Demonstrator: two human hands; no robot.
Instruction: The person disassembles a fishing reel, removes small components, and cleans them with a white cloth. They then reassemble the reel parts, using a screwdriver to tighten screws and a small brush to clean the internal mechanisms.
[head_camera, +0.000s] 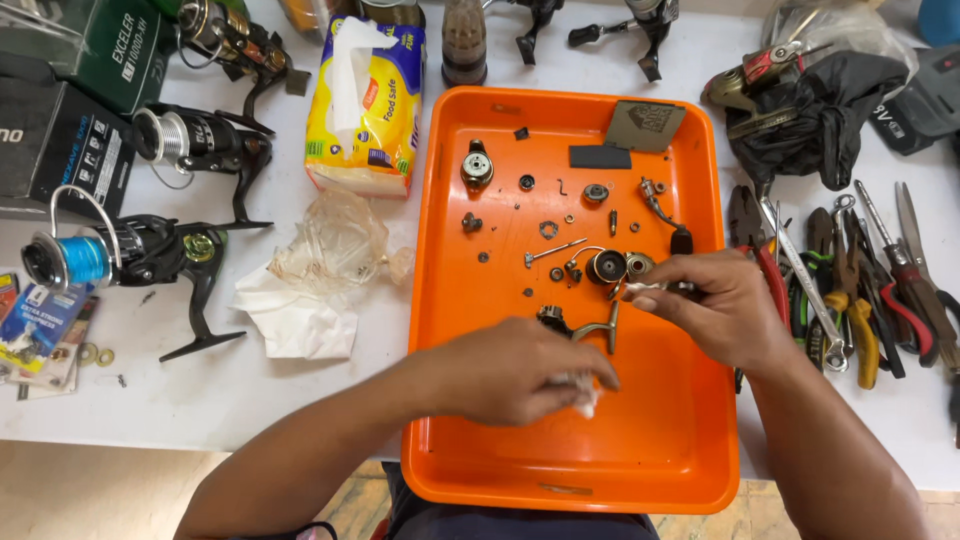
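We work over the orange tray (690, 460) at the table's (300, 400) near edge. Our left hand (520, 370) is curled around a bit of white tissue (585, 400) (mostly hidden under the fingers), low in the tray's middle. Our right hand (715, 305) pinches a small metal reel part (645, 290) between thumb and fingertips, just right of the tray's centre. A bent metal arm (600, 328) lies between both hands, and small screws and gears are scattered toward the tray's far edge. Pliers (850, 310) lie toward the table's right edge, fishing reels (130, 250) toward its left.
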